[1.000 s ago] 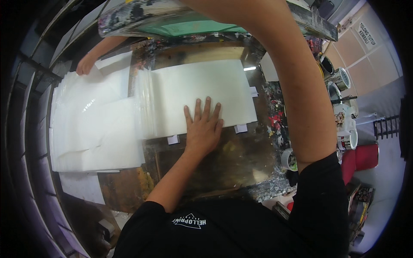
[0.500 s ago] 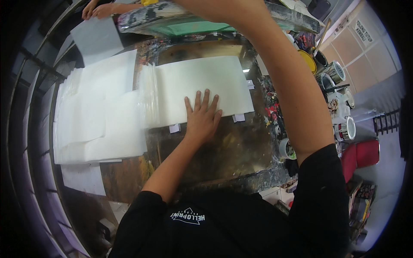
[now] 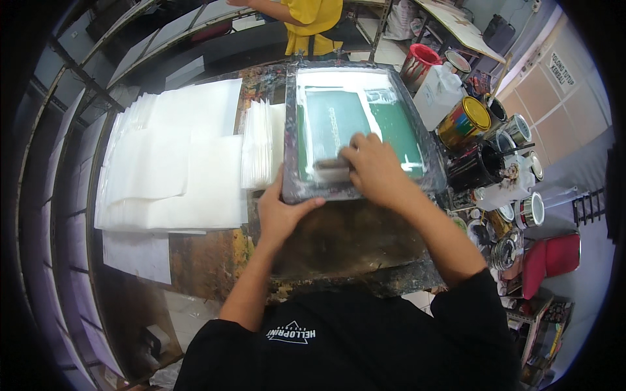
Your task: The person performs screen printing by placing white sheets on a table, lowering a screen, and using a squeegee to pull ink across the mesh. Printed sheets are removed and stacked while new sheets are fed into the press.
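A screen-printing frame (image 3: 291,133) lies flat on the stained table, its green mesh (image 3: 399,129) marked with white ink. My left hand (image 3: 282,214) grips the frame's near left corner, with the thumb along the near rim. Over the mesh, my right hand (image 3: 379,171) is closed on a squeegee (image 3: 331,164), slightly blurred, near the frame's near edge. White sheets in a fanned pile (image 3: 257,146) show just left of the frame. Whatever lies directly under the frame is mostly hidden.
A broad stack of white translucent sheets (image 3: 153,156) covers the table's left side. On the right stand a yellow-lidded tin (image 3: 475,115), a black bucket (image 3: 477,163), a white jug (image 3: 438,92) and a red bucket (image 3: 418,62). A person in yellow (image 3: 314,23) is beyond the table.
The raised frame has come down flat over the white sheet. My left hand has gone from the sheet to the frame's corner; my right hand now holds the squeegee on the mesh.
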The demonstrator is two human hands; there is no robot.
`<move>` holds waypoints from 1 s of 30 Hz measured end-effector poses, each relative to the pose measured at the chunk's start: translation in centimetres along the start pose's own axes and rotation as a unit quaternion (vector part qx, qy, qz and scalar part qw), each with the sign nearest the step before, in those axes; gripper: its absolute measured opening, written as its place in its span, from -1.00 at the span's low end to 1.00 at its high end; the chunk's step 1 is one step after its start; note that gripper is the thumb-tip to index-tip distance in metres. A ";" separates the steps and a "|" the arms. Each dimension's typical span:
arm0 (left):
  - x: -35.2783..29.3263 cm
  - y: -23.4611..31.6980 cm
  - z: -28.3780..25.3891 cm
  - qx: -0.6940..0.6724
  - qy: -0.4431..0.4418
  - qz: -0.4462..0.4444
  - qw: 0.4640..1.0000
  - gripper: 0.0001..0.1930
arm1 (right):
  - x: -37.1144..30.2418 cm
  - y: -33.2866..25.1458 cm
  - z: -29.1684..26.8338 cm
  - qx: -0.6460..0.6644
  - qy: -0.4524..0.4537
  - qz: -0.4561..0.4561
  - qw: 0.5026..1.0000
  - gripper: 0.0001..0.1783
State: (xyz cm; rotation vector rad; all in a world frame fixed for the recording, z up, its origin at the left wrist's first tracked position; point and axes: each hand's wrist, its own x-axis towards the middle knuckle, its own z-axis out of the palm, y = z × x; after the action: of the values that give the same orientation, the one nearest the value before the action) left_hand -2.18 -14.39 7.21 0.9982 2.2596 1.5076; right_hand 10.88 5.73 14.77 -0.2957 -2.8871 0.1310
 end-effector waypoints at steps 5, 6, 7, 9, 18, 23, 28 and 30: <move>-1.9 -3.9 1.7 0.171 0.026 0.044 0.984 0.12 | -4.0 -2.6 4.8 0.019 -0.038 0.074 0.996 -0.59; -1.9 -4.2 1.8 0.179 0.025 0.048 0.982 0.12 | -4.0 -2.9 5.5 0.017 -0.047 0.089 0.995 -0.59; -1.9 -4.2 1.8 0.187 0.025 0.051 0.981 0.13 | -3.7 -2.7 6.3 0.010 -0.027 0.085 0.996 -0.59; -2.0 -4.2 1.6 0.193 0.021 0.044 0.980 0.13 | -2.2 -1.8 7.6 -0.005 0.013 0.078 0.997 -0.59; -1.6 -3.5 1.2 0.164 0.008 0.053 0.985 0.17 | 16.1 10.4 9.5 -0.050 -0.047 0.110 0.992 -0.63; -1.9 -4.4 1.7 0.106 0.034 0.077 0.991 0.17 | 20.9 13.3 8.4 -0.015 -0.093 0.097 0.991 -0.57; -2.4 -4.4 1.6 0.109 0.032 0.080 0.990 0.13 | 16.1 9.7 8.6 -0.051 -0.066 0.092 0.992 -0.64; -2.4 -3.6 1.4 0.114 0.015 0.054 0.992 0.11 | 12.2 7.5 7.6 -0.047 -0.070 0.090 0.992 -0.61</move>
State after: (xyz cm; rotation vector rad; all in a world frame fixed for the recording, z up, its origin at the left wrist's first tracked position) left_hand -1.12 -15.77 2.99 1.1847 2.4784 1.3335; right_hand -1.10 15.13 9.28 -0.5874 -3.0066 0.0478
